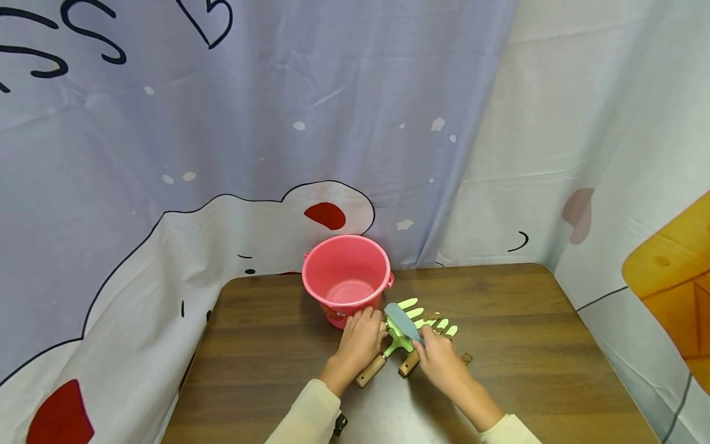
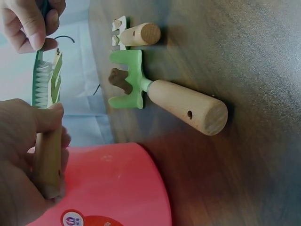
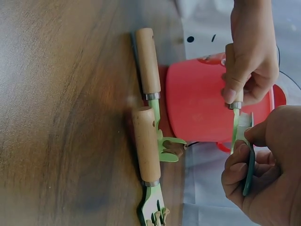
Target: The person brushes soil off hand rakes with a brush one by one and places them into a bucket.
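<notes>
My left hand (image 1: 363, 339) grips the wooden handle (image 2: 47, 157) of a small green garden tool whose green head (image 2: 55, 77) points toward my right hand (image 1: 440, 361). In that right hand I hold a dark green brush (image 3: 250, 174), its white bristles (image 2: 43, 80) against the green head. A green hand fork (image 2: 134, 80) lies on the table below, with a brown clump (image 2: 120, 80) at its tines. Beside it is another wooden-handled fork (image 3: 146, 146), brown bits (image 3: 162, 215) on its pale green tines.
A pink bucket (image 1: 333, 262) stands upright just beyond my left hand, near the back edge of the brown wooden table (image 1: 255, 351). Small brown crumbs (image 1: 468, 357) lie right of the forks. A printed curtain (image 1: 277, 123) hangs behind the table.
</notes>
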A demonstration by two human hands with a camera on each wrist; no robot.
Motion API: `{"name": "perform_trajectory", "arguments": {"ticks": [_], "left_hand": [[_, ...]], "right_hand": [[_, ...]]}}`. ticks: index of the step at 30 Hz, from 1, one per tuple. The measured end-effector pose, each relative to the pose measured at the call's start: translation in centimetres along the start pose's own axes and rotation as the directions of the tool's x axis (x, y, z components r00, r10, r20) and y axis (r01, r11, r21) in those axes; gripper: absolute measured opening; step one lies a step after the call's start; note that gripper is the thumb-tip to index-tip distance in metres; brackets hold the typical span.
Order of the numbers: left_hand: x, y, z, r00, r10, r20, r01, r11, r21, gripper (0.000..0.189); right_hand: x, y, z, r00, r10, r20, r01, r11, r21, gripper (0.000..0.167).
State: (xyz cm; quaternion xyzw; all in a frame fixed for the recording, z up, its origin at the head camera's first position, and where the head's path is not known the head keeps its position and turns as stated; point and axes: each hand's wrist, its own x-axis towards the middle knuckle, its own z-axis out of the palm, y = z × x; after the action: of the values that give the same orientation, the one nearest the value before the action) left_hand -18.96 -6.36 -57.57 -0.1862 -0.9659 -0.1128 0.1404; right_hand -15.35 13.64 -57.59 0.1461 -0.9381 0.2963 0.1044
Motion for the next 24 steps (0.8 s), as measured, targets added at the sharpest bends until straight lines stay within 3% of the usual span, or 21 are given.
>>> {"name": "perform_trajectory", "arguments": {"ticks": [7, 16, 24], "left_hand": [[-0.1, 0.0, 0.6, 0.996, 0.032, -0.087, -0.028, 0.998, 0.050, 0.022], [-0.4, -0.2, 0.6, 0.994, 0.064, -0.092, -0.058, 0.996, 0.066, 0.019], [-0.6, -0.4, 0.7, 0.994, 0.072, -0.088, -0.067, 0.996, 0.055, 0.016]], "right_hand": [[0.1, 0.8, 0.1, 1.000, 0.009, -0.013, -0.009, 1.000, -0.008, 0.019], [-0.1, 2.6, -0.2, 0.998, 0.041, -0.049, -0.041, 0.999, -0.013, 0.019], [-0.1, 4.5, -0.8, 0.992, 0.009, -0.128, -0.014, 0.999, -0.040, 0.021]]}}
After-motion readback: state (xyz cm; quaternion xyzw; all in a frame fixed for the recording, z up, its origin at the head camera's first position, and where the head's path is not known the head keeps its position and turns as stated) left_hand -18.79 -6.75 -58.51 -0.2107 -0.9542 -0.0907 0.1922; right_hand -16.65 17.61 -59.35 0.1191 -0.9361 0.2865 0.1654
